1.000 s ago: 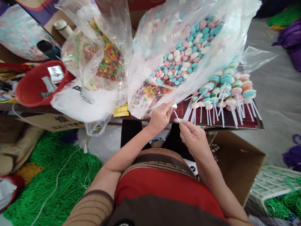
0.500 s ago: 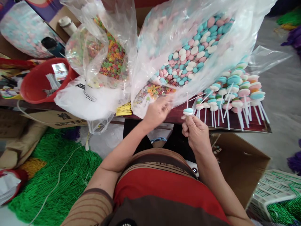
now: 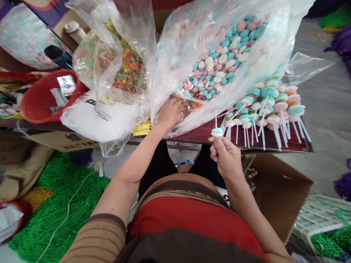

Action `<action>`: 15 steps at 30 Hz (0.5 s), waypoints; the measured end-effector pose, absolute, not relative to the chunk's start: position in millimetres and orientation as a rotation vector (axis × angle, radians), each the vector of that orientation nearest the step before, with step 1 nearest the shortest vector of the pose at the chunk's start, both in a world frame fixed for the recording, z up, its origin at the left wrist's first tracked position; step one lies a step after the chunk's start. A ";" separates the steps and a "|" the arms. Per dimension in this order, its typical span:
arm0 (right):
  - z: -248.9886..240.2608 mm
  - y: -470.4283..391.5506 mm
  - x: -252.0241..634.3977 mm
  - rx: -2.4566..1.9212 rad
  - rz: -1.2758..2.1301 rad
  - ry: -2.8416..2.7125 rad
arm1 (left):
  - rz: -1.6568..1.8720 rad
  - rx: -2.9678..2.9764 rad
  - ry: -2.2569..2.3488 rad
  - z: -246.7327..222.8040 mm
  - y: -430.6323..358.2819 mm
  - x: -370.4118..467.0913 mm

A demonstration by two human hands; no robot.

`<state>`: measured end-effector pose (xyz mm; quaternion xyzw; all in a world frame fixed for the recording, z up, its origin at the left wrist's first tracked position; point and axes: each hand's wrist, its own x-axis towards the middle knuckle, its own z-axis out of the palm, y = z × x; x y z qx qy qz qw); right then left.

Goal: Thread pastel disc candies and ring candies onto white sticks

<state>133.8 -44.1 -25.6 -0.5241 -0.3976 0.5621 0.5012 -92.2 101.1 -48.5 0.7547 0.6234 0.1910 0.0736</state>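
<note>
My right hand (image 3: 226, 153) is closed, thumb and fingers pinching a lollipop stick (image 3: 216, 118) below its stacked blue and white candy discs (image 3: 216, 132). The thin stick rises above the discs. My left hand (image 3: 168, 112) lies over the small fruit-coloured candy rings (image 3: 189, 105) at the front of a clear plastic bag, fingers stretched out and partly hidden; nothing shows in them. Just behind is a large bag of pink, white and blue candy discs (image 3: 216, 73). Finished-looking candy sticks (image 3: 268, 106) are piled right of my right hand.
Another clear bag holds ring candies (image 3: 128, 71) to the left, beside a red basin (image 3: 30, 106). Yellow ties (image 3: 142, 128) lie at the table edge (image 3: 192, 138). Below right stand a cardboard box (image 3: 282, 197) and a white crate (image 3: 315, 215). Green strands (image 3: 63, 212) cover the floor at left.
My left hand has moved left and slightly away from me, onto the ring candies. My right hand still holds the stick with the discs, hardly moved.
</note>
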 end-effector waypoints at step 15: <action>-30.9 -47.8 129.9 -1.257 1.393 -0.965 | 0.980 1.540 1.693 -46.2 102.3 -121.4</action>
